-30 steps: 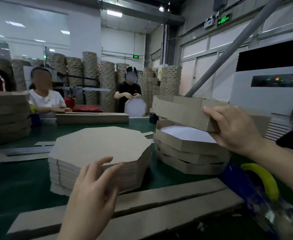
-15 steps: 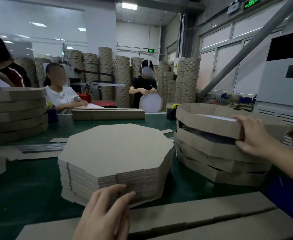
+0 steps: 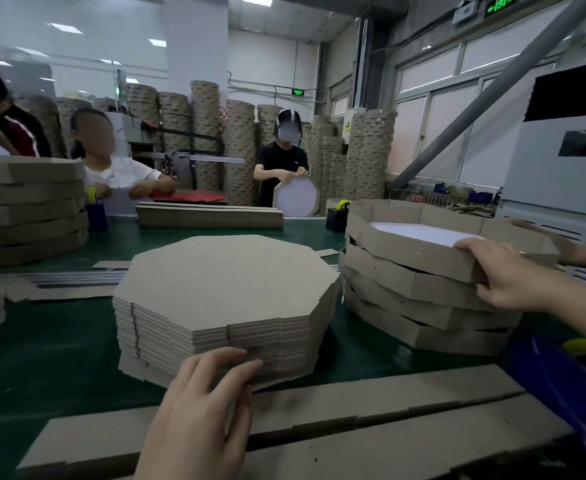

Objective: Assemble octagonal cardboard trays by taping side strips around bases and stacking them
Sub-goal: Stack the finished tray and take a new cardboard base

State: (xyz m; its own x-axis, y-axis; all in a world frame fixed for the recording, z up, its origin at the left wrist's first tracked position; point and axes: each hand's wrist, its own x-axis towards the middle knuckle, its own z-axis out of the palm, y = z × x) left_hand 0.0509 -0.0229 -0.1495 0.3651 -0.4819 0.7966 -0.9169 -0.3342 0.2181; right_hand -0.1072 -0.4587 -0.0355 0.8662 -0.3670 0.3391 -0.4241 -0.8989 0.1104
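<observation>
Right hand (image 3: 508, 277) pinches the near wall of the top tray (image 3: 405, 252), thumb over the rim, fingers on the outer face. That tray sits skewed on the tray stack (image 3: 423, 317), right of centre. Left hand (image 3: 201, 407): fingers loosely extended, tips against the near edge of the stack of octagonal bases (image 3: 225, 282); thumb hidden, probably no grip. Side strips (image 3: 388, 403) lie nearest on the green table (image 3: 42, 348).
</observation>
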